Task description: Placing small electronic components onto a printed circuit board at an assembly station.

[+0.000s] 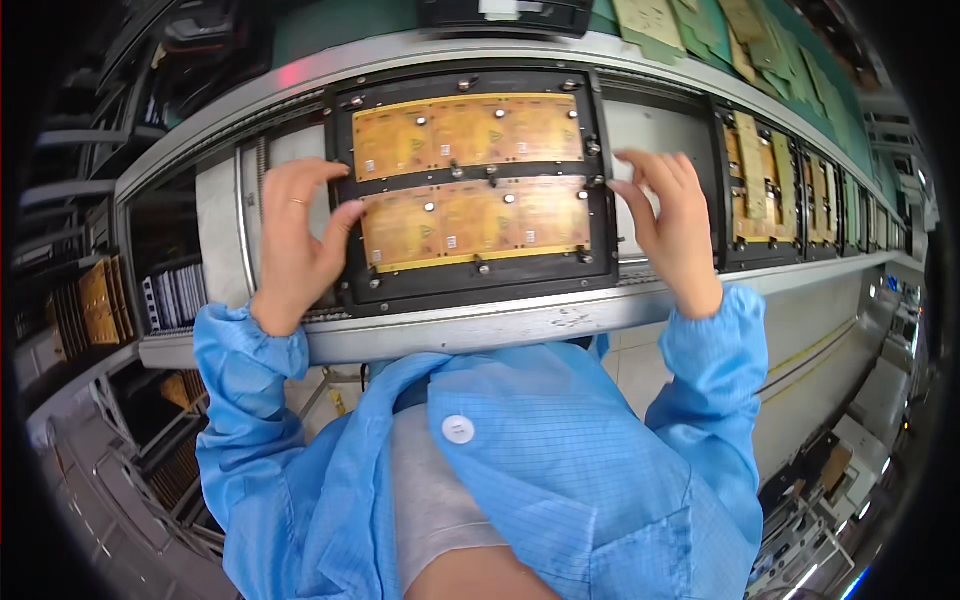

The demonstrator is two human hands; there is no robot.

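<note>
A black carrier frame (pixel 420 293) lies across the conveyor in front of me. Two amber circuit board panels sit in it, an upper panel (pixel 465 140) and a lower panel (pixel 475 225), each divided into three sections. Small round metal-topped clamps stand along their edges. At the frame's left edge is my left hand (pixel 298 225), its thumb and forefinger apart, their tips at the rim. My right hand (pixel 672 215) is at the right edge, beside the side clamps, fingers curved and spread. Whether the fingertips press on the frame cannot be made out.
Metal conveyor rails (pixel 480 330) run along the near and far sides. More loaded carriers (pixel 765 190) stand farther right on the line. Green and tan boards (pixel 770 45) lie behind the far rail. At the left, upright boards (pixel 100 300) fill a rack.
</note>
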